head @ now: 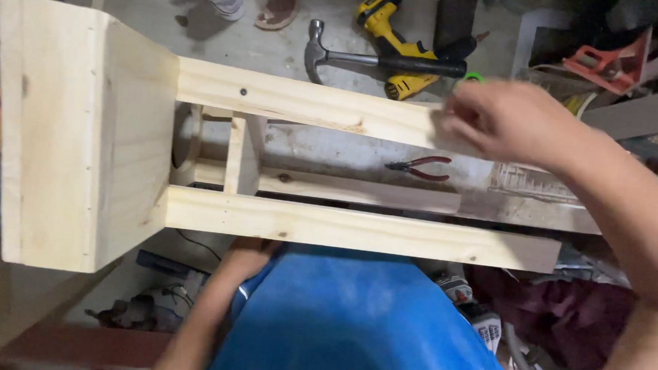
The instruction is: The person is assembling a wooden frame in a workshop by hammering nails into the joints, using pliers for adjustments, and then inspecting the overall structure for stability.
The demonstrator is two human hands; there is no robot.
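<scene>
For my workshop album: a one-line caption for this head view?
Right hand on the far leg of a sideways pine stool, hammer and drill on the floor beyond.

A woodworking shop: a steel claw hammer, a yellow cordless drill and red-handled pliers lie on the dusty concrete floor beside a pale pine frame.

The pale yellow pine stool frame showed light grain with small brown knots and a dark screw head on its upper leg. Above that frame lay a hammer with a silver steel head and black grip, beside a yellow and black cordless drill. Between the frame's legs sat small pliers with dark red handles. Below the frame, bright blue cloth covered the person's lap, with dark maroon fabric to its right.
</scene>
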